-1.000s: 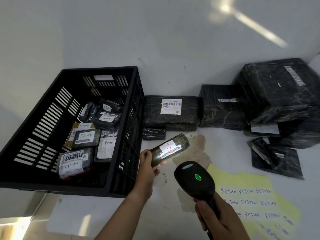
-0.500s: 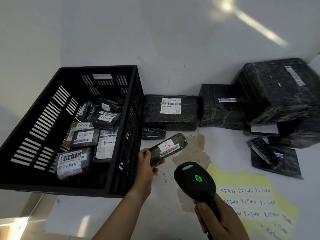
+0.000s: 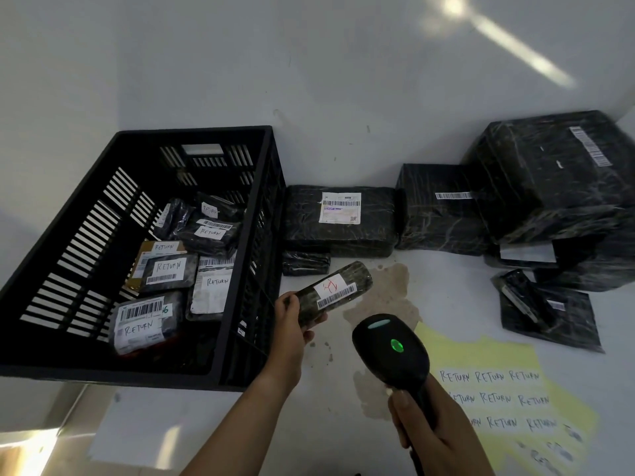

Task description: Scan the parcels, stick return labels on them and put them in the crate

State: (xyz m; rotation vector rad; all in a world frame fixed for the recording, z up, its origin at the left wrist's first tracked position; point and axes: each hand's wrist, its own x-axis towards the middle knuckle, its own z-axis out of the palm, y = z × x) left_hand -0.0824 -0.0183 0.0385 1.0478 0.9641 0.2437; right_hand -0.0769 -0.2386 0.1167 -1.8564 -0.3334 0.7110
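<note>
Gripping a small black-wrapped parcel by its near end with the left hand, with fingers curling round it and the barcode sticker plus a white tag with red scribble facing up. Holding it in the air just right of the crate's near right corner, tilting up and away over a brownish stain on the white table.

Clutching the black scanner by its handle with the right hand, wrapping fingers right round the grip. Pointing the head toward the parcel's barcode, green light glowing on top. Not touching the parcel, just hovering near it.

Sitting on the left: a black slatted crate, holding a bunch of wrapped parcels already wearing handwritten RETURN labels.

Lying just right of the scanner hand: a yellow sheet with rows of RETURN stickers.

Sitting along the wall: a flat parcel with a white shipping label, a little one tucked against its front left corner, a boxy one beside that, and a big wrapped box stacked on other stuff in the right corner. Lying in front of that pile: a flat black pouch.
</note>
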